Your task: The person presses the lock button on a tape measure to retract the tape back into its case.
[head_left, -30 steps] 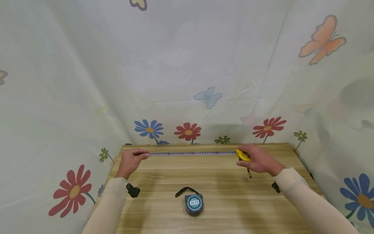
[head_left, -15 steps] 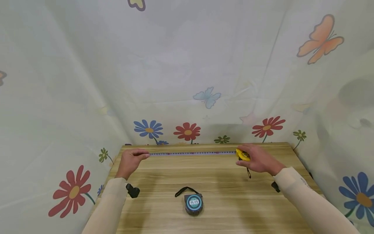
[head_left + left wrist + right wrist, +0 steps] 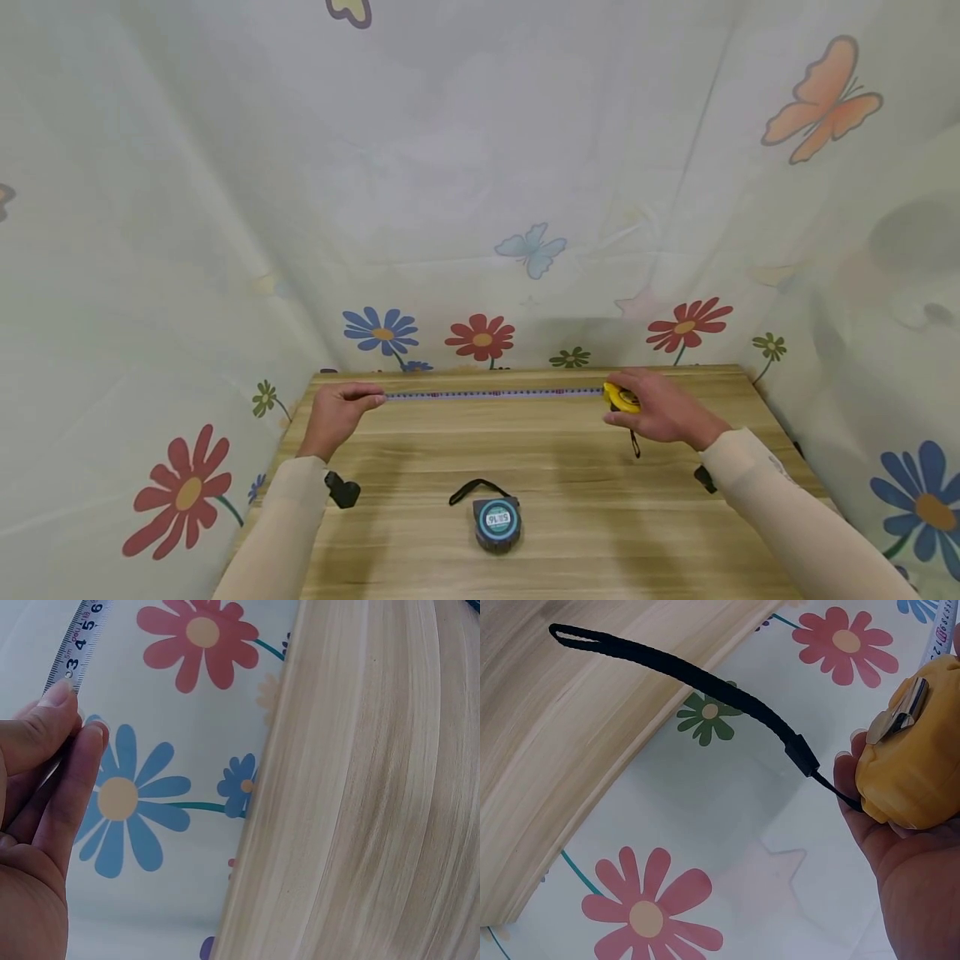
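A yellow tape measure [image 3: 624, 398] is held toward the far right of a wood-grain desk [image 3: 450, 454], and its measuring blade [image 3: 495, 393] is stretched leftward in a nearly straight line along the far edge. The blade is held at both ends, probably so that it does not sag or slide back into the case. It seems to be raised above the wood rather than laid on it.

The end of the blade is pinched by the left hand [image 3: 336, 417], at the far left: thumb and fingers are brought together on the strip, with the thumb on the printed face. The numbers just past the thumb are left uncovered and can be read in the left wrist view.

The yellow case is gripped by the right hand [image 3: 660, 407], with the fingers over its far side and the thumb at its near side. The mouth of the case is pointed left, apparently so that the blade can run out unobstructed. A metal clip [image 3: 907, 709] is seen on the case, and a black strap [image 3: 727, 694] is left hanging loose.

Nearer, around the middle of the desk, a dark grey tape measure [image 3: 497, 525] is placed untouched, well apart from both hands, its looped cord [image 3: 480, 483] spread beside it. A pale curtain [image 3: 480, 167] printed with flowers and butterflies is hung behind.
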